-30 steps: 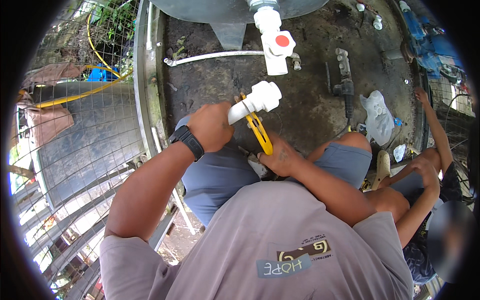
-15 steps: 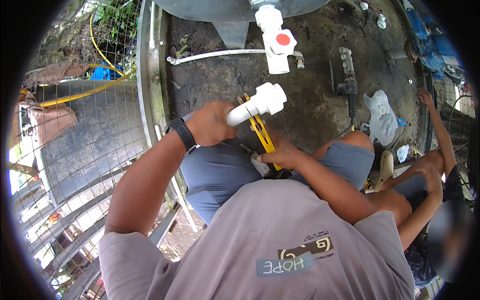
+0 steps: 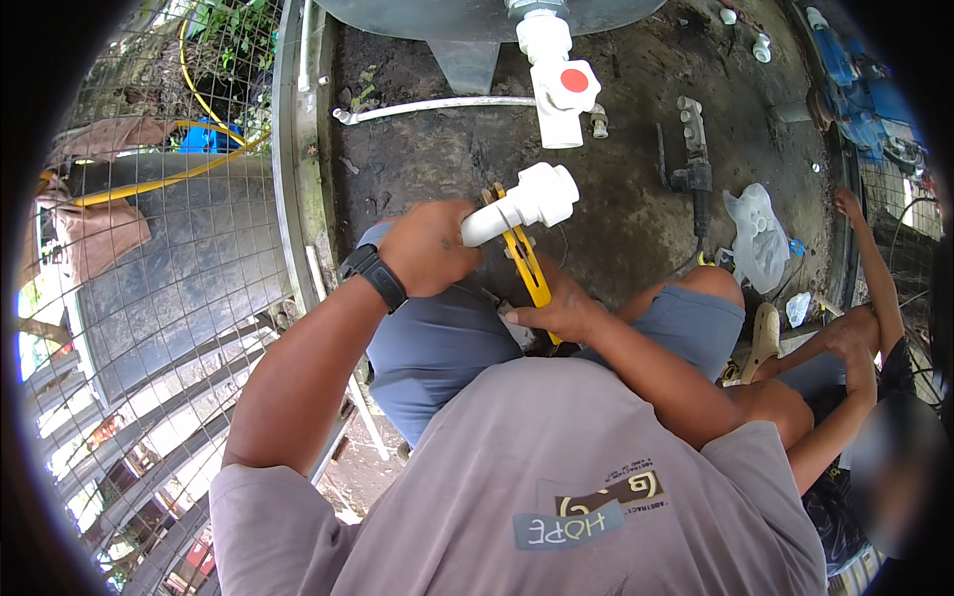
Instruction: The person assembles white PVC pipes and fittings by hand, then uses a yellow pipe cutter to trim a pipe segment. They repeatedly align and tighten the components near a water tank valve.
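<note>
My left hand (image 3: pixel 429 248) is wrapped round a short white plastic pipe (image 3: pixel 487 226) with a wider white fitting (image 3: pixel 545 197) on its far end. In my right hand (image 3: pixel 564 303) is a yellow pipe cutter (image 3: pixel 529 268), its fingers closed round the handles. The cutter's jaws sit around the pipe, between my left hand and the fitting. Whether the blade has gone into the pipe cannot be made out. Just beyond the fitting, apart from it, a white valve (image 3: pixel 561 99) with a red-centred knob hangs from the grey tank (image 3: pixel 427 15).
A black-handled pipe welding tool (image 3: pixel 693 169) lies on the dark ground. Near it is a clear plastic bag (image 3: pixel 759 238) of white fittings. A thin white pipe (image 3: pixel 437 105) crosses below the tank. Wire fencing (image 3: pixel 179 298) stands left; another person's arm (image 3: pixel 874 253) is at right.
The view has shifted slightly, carrying valve, pipe and hands a little to the right in the picture. Both hands keep their hold, and the cutter stays around the pipe.
</note>
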{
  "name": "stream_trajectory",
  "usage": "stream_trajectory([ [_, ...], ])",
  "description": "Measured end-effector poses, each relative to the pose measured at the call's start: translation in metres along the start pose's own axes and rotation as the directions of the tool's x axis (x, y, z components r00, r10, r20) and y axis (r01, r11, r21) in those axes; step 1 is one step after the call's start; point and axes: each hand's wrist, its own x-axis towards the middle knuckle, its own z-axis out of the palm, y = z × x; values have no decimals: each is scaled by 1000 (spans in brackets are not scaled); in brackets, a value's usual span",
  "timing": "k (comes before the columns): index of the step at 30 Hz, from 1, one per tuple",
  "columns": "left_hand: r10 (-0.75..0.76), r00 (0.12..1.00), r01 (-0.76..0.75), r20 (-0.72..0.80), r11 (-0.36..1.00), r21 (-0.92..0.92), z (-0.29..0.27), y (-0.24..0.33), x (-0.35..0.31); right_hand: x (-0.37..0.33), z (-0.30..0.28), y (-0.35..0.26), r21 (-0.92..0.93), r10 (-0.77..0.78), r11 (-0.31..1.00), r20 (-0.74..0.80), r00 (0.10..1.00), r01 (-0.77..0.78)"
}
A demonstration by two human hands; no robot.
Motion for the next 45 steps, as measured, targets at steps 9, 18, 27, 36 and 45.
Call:
stream_trajectory([
  [9, 10, 1000, -10, -28, 1000, 2, 2, -3, 3, -1, 0, -12, -160, 20, 986, -114, 993, -38],
  [18, 4, 998, -3, -58, 1000, 9, 3, -2, 4, -4, -1, -19, -121, 32, 991, -129, 991, -48],
  [27, 283, 879, -210, -385, 952, 221, 27, 29, -46, -10, 2, -2, 51, 177, 983, -80, 981, -174],
  [36, -20, 897, 288, 442, 785, -549, 151, -1, 37, 33, -23, 29, 431, 557, 767, -79, 827, -475],
  [45, -62, 604, 721, 795, 467, -512, 257, -49, 131, 86, -47, 146, 510, 818, 456, 83, 570, -729],
])
